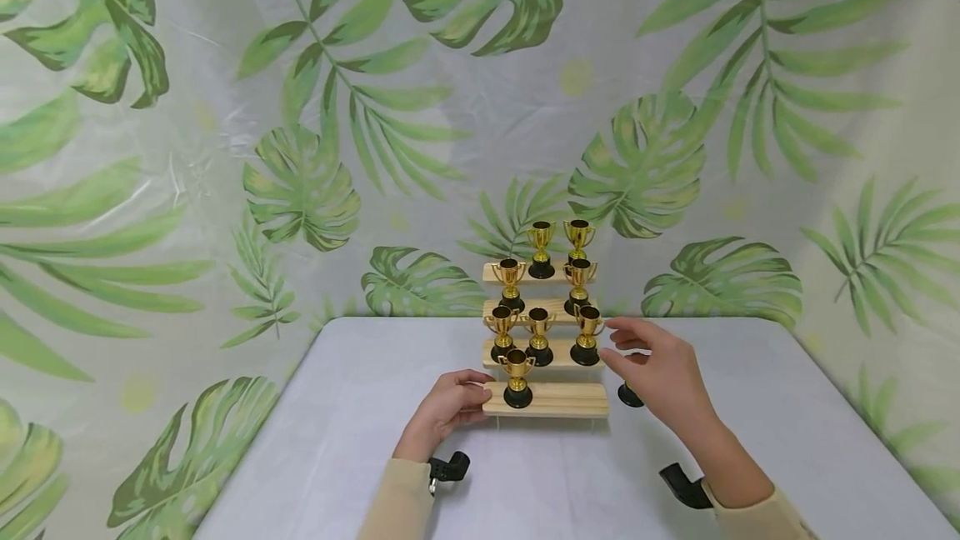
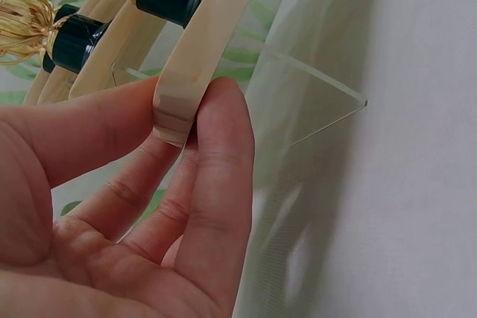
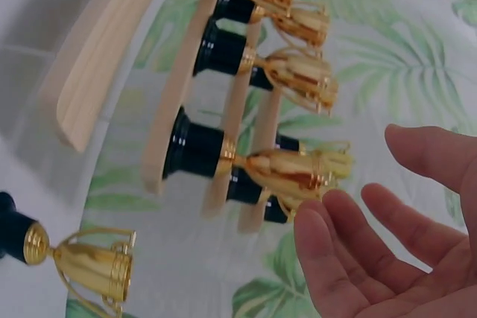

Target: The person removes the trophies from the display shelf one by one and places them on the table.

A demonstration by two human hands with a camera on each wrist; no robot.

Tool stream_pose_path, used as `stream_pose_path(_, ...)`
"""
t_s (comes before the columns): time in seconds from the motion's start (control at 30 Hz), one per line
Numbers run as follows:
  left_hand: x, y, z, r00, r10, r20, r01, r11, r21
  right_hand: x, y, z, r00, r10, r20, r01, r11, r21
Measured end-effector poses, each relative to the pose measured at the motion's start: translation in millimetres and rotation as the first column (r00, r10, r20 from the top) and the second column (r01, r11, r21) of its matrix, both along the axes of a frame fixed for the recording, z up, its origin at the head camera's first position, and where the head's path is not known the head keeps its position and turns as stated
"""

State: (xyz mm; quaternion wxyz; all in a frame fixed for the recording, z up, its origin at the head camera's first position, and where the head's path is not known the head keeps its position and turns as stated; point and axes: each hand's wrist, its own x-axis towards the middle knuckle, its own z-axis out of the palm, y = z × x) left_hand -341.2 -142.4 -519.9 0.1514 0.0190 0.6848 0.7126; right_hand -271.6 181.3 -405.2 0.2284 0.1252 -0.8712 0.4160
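Observation:
A stepped wooden display stand (image 1: 573, 400) holds several small gold trophy cups with black bases. My left hand (image 1: 450, 404) pinches the left end of its lowest shelf (image 2: 201, 57) between thumb and fingers. One trophy (image 1: 517, 377) stands on that shelf, left of its middle. Beside the right end of the second shelf, my right hand (image 1: 663, 369) holds nothing, its thumb and fingers spread apart. Its fingertips are close by the trophy (image 3: 197, 150) at that end. Another trophy (image 3: 93, 262) stands on the table right of the stand, mostly hidden behind my right hand in the head view.
Two trophies (image 1: 541, 248) stand on the top shelf and two on the one below it. The stand is on a table (image 1: 360, 440) with a white cover. Behind the table hangs a leaf-patterned curtain (image 1: 510, 107). Clear thin supports (image 2: 328, 80) show under the lowest shelf.

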Motion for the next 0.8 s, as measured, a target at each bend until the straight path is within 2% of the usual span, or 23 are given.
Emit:
stream_pose_path(0.5,-2.2,0,-3.4,1.000,-0.011,0.015,0.011,1.000,0.020,-2.4,-43,-7.2,0.996,0.070,0.049,-0.066,0.995,-0.079)
stream_pose_path(0.8,-2.9,-1,-3.6,1.000,0.000,0.004,0.000,1.000,0.027,-14.8,-67,-19.1,0.987,0.124,0.100,-0.113,0.988,-0.104)
